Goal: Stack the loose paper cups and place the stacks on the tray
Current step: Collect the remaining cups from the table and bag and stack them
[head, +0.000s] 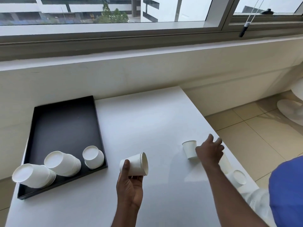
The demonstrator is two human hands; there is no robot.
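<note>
Left hand: thumb over the top and fingers curled underneath, gripping a short nested stack of white paper cups. The stack is sideways, mouths pointing right, held over the white tabletop. My palm hides its underside and I can't count the cups.

Right hand: fingers spread and holding nothing, right up against a single white paper cup standing mouth-up near the table's right edge. The hand covers the cup's right side, so I can't tell if it's touching.

My forearm half hides a blurred white cup. Another white paper cup sits nearer the edge with its flat base towards me. Below it is crinkled clear plastic wrap, cut off by my blue sleeve.

The black rectangular tray is on the table's left. Along its near end are three inverted white cup stacks: left stack, middle stack, right stack. All three look tilted. The left one overlaps the tray's left rim, and I can't tell whether it's fully inside.
</note>
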